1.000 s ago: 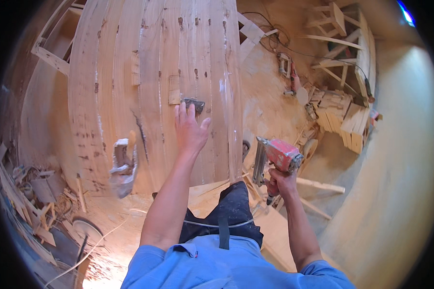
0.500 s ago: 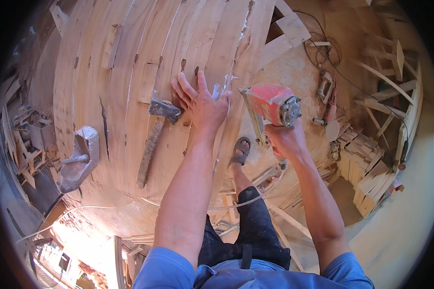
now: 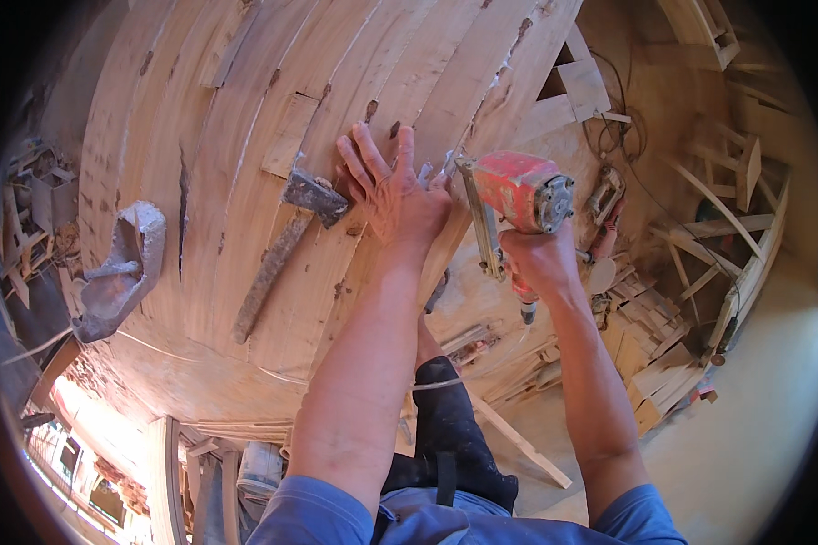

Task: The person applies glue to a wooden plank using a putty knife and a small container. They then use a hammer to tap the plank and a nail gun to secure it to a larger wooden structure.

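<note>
My left hand (image 3: pixel 395 204) lies with fingers spread on a large panel of joined wooden boards (image 3: pixel 236 195). In my right hand (image 3: pixel 541 259) is a worn red nail gun (image 3: pixel 516 186), gripped by its handle; its nose is at the panel's right edge, but whether it touches the wood I cannot tell. Just left of my left hand rests a hammer (image 3: pixel 315 197) with a dark head and rough handle. A cut-open plastic container (image 3: pixel 123 272), smeared white and with a stick inside, sits farther left. White glue shows along the seams between the boards.
A small wood block (image 3: pixel 293 134) lies on the panel beyond the hammer. Right of the panel are another red power tool (image 3: pixel 606 227), a dark cable (image 3: pixel 623 136), stacked offcuts (image 3: pixel 650 336) and a curved wooden frame (image 3: pixel 754 263). A pale hose (image 3: pixel 436 385) crosses near my leg.
The view has shifted, so the panel sits tilted and a little further left. My left hand stays spread on the boards, and the nail gun remains in my right hand near the edge.
</note>
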Available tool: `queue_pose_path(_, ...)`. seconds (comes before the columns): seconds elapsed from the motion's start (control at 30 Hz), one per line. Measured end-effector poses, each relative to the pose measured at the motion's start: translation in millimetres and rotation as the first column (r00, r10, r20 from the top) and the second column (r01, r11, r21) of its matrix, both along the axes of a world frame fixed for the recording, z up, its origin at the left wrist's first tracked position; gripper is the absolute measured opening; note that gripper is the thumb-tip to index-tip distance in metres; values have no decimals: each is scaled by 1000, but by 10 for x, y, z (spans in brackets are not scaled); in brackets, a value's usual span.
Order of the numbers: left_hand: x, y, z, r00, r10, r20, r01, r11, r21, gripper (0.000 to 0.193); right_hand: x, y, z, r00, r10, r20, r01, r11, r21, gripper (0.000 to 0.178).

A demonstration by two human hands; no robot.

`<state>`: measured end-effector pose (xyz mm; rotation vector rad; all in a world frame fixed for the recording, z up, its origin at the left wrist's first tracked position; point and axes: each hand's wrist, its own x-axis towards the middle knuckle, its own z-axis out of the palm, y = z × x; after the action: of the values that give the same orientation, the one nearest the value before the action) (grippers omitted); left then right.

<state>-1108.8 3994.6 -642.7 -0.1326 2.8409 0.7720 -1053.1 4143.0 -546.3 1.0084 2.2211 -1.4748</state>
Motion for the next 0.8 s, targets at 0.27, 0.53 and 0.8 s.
queue_pose_path(0.27, -4, -34, -18, 1000, -7, -22, 7, 1000, 17, 79, -96, 39, 64, 979, 13, 205, -8, 1000, -25, 12)
queue_pose_path(0.53, -24, -52, 41, 1000, -8, 19, 7, 998, 59, 76, -65, -14, 2, 995, 13, 101, -13, 1000, -5, 9)
queue_pose_path(0.8, -35, -64, 47, 999, -6, 33, 3, 996, 85, 76, -72, -12, 14, 989, 9, 147, -10, 1000, 10, 7)
